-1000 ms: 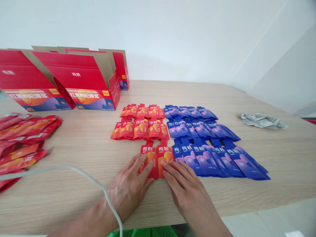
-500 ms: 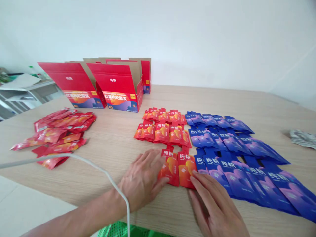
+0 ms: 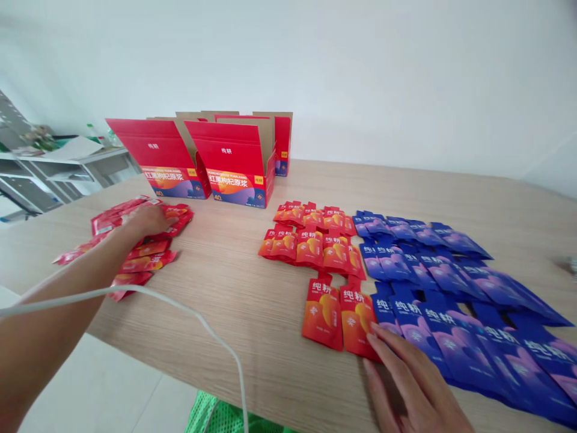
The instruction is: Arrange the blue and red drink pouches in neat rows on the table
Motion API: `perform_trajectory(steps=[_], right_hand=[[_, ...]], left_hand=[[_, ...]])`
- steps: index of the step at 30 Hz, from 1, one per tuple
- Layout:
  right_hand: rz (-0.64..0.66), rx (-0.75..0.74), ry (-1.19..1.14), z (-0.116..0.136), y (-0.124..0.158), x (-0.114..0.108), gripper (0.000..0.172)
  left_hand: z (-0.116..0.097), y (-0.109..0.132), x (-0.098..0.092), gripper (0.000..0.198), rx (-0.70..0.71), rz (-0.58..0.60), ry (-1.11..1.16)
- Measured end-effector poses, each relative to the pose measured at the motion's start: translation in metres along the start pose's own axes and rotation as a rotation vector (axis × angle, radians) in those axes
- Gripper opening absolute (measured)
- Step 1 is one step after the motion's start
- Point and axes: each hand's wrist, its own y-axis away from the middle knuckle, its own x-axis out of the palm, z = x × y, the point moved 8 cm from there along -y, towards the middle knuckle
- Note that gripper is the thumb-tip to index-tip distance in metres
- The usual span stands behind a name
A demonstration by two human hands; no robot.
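Note:
My left hand (image 3: 149, 221) rests on a loose pile of red pouches (image 3: 146, 262) at the left of the table; its fingertips point down into the pile, and whether they grip a pouch is hidden. At the front, my right hand (image 3: 412, 373) lies with fingers stretched out, its fingertips touching the lower right edge of a red pouch (image 3: 356, 316). Beside that one lies another red pouch (image 3: 322, 313). Two rows of overlapping red pouches (image 3: 311, 246) lie behind them. To the right, blue pouches (image 3: 444, 267) lie overlapped in three rows.
Open red cartons (image 3: 237, 183) with raised flaps stand at the back left. A white cable (image 3: 198, 316) loops across the front left, above the table (image 3: 234, 270). Beyond the table's left end is a grey-white shelf unit (image 3: 85, 165). Green mesh fabric (image 3: 220, 415) shows below the front edge.
My left hand has left the front red pouches and moved left onto the loose pile. My right hand stays by the front pouch. The view has turned a little left.

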Motion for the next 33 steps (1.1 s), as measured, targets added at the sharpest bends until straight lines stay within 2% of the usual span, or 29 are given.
perform_trajectory(steps=[3, 6, 10, 13, 16, 17, 19, 21, 24, 28, 31, 33], right_hand=[[-0.007, 0.011, -0.007, -0.003, -0.001, 0.000, 0.035], [0.006, 0.015, -0.015, -0.004, 0.000, 0.002, 0.034], [0.015, 0.045, -0.010, -0.001, -0.001, 0.000, 0.033], [-0.001, 0.097, -0.027, 0.003, -0.005, -0.005, 0.032], [-0.008, 0.137, -0.043, 0.006, -0.011, -0.008, 0.030], [-0.006, 0.145, -0.046, 0.006, -0.012, -0.008, 0.029], [-0.004, 0.157, -0.053, 0.007, -0.014, -0.008, 0.028], [-0.005, 0.170, -0.061, 0.007, -0.015, -0.009, 0.027], [0.000, 0.183, -0.076, 0.006, -0.014, -0.008, 0.025], [-0.014, 0.182, -0.090, 0.007, -0.012, -0.009, 0.026], [-0.022, 0.182, -0.083, 0.008, -0.013, -0.010, 0.025], [-0.028, 0.186, -0.079, 0.008, -0.013, -0.011, 0.025]], left_hand=[[0.007, 0.001, 0.007, 0.056, -0.065, 0.060, -0.105], [0.004, 0.000, 0.006, 0.060, -0.082, 0.102, -0.165], [-0.009, 0.005, -0.006, 0.067, -0.059, 0.107, -0.193], [-0.028, 0.019, -0.021, 0.068, -0.050, 0.081, -0.191], [-0.061, 0.052, -0.035, 0.062, 0.007, -0.007, -0.115], [-0.074, 0.067, -0.035, 0.059, 0.032, -0.002, -0.075], [-0.104, 0.102, -0.027, 0.058, 0.077, 0.063, -0.017], [-0.146, 0.139, -0.015, 0.055, 0.227, 0.136, 0.067], [-0.200, 0.184, 0.005, 0.046, 0.334, 0.289, 0.129], [-0.243, 0.206, 0.010, 0.047, 0.358, 0.369, 0.159], [-0.256, 0.209, 0.006, 0.048, 0.391, 0.375, 0.183], [-0.256, 0.210, 0.005, 0.050, 0.435, 0.327, 0.204]])
